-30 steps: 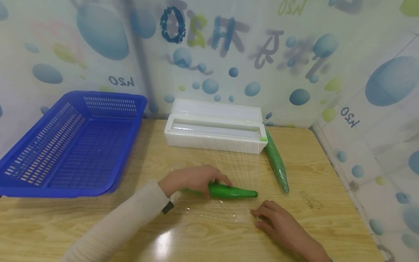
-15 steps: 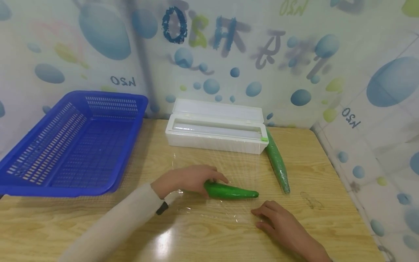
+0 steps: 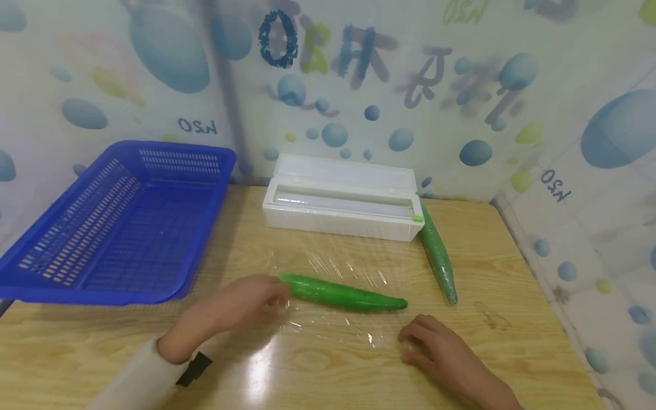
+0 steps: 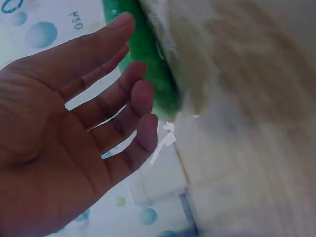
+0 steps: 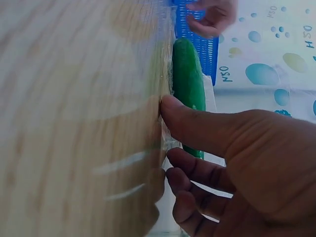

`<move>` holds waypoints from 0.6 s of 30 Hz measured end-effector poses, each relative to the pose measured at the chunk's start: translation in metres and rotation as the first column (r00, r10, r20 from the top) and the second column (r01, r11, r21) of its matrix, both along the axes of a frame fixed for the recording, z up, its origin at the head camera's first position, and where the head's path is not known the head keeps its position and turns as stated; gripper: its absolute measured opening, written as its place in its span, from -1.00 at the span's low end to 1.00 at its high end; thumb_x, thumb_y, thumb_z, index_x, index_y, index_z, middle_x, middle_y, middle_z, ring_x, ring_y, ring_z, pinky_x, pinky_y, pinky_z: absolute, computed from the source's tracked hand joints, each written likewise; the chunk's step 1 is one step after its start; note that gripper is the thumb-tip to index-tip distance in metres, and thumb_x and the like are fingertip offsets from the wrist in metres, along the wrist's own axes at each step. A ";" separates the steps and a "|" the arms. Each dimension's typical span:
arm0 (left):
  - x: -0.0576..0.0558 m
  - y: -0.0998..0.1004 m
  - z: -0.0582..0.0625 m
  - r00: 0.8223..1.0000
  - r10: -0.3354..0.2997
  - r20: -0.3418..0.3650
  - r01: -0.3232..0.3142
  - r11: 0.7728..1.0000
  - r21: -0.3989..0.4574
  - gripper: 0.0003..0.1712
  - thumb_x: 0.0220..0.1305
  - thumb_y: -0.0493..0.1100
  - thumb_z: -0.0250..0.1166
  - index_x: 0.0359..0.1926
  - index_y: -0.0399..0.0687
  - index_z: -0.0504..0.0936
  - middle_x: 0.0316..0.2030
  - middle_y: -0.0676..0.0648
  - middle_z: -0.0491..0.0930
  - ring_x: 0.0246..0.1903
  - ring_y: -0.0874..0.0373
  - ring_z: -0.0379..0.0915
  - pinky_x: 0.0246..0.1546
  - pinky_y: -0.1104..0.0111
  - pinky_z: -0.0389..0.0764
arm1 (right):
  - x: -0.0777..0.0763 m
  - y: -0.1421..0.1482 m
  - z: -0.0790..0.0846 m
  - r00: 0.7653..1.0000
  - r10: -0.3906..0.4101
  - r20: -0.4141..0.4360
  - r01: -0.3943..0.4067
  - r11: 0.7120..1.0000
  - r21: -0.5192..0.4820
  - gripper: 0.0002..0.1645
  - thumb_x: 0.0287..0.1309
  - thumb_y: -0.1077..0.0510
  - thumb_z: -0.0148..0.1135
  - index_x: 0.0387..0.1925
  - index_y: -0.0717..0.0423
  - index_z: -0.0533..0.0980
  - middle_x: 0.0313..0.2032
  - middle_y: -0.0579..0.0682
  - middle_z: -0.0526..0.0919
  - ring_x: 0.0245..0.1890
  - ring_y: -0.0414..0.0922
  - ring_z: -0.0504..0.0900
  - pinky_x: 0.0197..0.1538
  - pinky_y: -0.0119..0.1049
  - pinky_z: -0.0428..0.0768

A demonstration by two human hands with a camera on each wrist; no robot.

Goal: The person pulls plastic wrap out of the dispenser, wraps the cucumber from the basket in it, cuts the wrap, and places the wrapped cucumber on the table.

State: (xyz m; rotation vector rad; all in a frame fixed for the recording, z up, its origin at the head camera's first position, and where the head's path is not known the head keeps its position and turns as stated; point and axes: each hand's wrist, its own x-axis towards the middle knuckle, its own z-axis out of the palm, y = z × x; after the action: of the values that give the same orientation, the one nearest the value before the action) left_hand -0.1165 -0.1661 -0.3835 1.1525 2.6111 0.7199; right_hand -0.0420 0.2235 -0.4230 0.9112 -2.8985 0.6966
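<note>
A green cucumber (image 3: 338,293) lies on a sheet of clear cling film (image 3: 328,336) spread over the wooden table. Just beyond the cucumber's left end is my left hand (image 3: 230,307); in the left wrist view its fingers (image 4: 140,98) are loosely bent and hold nothing. At the film's near right corner my right hand (image 3: 448,353) rests its fingertips, with thumb (image 5: 173,106) and fingers apart in the right wrist view. The film runs back towards a white cling film box (image 3: 343,222) whose lid stands up, showing the roll inside.
A second cucumber (image 3: 438,256), wrapped in film, lies beside the box's right end. A blue plastic basket (image 3: 205,228) stands at the left of the table (image 3: 512,336). The patterned wall (image 3: 328,102) rises behind the box, and another wall borders the right side.
My left hand has let go of the cucumber and moved left and towards me, so the cucumber's whole length shows. My right hand has stayed in place at the film's corner.
</note>
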 end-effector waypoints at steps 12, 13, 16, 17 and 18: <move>0.005 -0.013 -0.026 0.999 -0.023 0.049 0.021 0.999 0.049 -0.70 -0.10 -0.37 0.43 -0.43 0.13 0.58 -0.45 0.21 0.46 -0.42 0.30 0.41 -0.38 0.41 0.50 | -0.001 0.000 0.002 0.999 0.030 0.036 -0.029 0.999 -0.044 -0.74 0.02 0.12 0.43 -0.33 -0.25 0.51 -0.25 -0.38 0.43 -0.22 -0.38 0.44 -0.17 -0.37 0.54; 0.006 -0.013 -0.026 0.999 -0.025 0.040 0.023 0.998 0.054 -0.70 -0.09 -0.38 0.43 -0.44 0.13 0.58 -0.45 0.21 0.47 -0.42 0.31 0.41 -0.37 0.41 0.50 | -0.001 0.000 0.002 0.999 0.033 0.032 -0.031 0.998 -0.046 -0.75 0.03 0.13 0.42 -0.34 -0.26 0.50 -0.26 -0.38 0.43 -0.22 -0.38 0.44 -0.17 -0.37 0.53; 0.006 -0.013 -0.026 0.999 -0.036 0.004 0.036 0.998 0.056 -0.72 -0.04 -0.39 0.40 -0.45 0.13 0.60 -0.45 0.21 0.48 -0.41 0.32 0.41 -0.35 0.42 0.51 | -0.001 -0.001 0.002 0.999 0.041 0.007 -0.040 0.998 -0.051 -0.73 0.03 0.15 0.42 -0.38 -0.26 0.49 -0.28 -0.38 0.42 -0.25 -0.38 0.44 -0.20 -0.39 0.53; 0.005 -0.013 -0.026 0.999 -0.041 -0.008 0.041 0.998 0.056 -0.73 -0.02 -0.38 0.40 -0.46 0.12 0.61 -0.45 0.21 0.49 -0.40 0.32 0.42 -0.33 0.42 0.52 | -0.002 -0.001 0.002 0.999 0.044 0.000 -0.044 0.998 -0.053 -0.73 0.02 0.16 0.43 -0.39 -0.26 0.49 -0.29 -0.37 0.42 -0.25 -0.38 0.44 -0.21 -0.40 0.53; 0.005 -0.014 -0.027 0.999 -0.044 -0.018 0.045 0.997 0.055 -0.74 0.00 -0.38 0.39 -0.46 0.13 0.61 -0.44 0.22 0.49 -0.39 0.32 0.42 -0.32 0.41 0.52 | -0.002 -0.001 0.001 0.999 0.046 -0.004 -0.046 0.997 -0.054 -0.73 0.02 0.16 0.43 -0.39 -0.26 0.49 -0.29 -0.38 0.42 -0.26 -0.38 0.43 -0.21 -0.40 0.52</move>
State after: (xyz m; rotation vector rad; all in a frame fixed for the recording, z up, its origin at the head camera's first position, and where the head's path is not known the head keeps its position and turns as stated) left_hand -0.1113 -0.1797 -0.4101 1.2337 2.5856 0.7819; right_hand -0.0437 0.2221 -0.4216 0.9741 -2.8498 0.7726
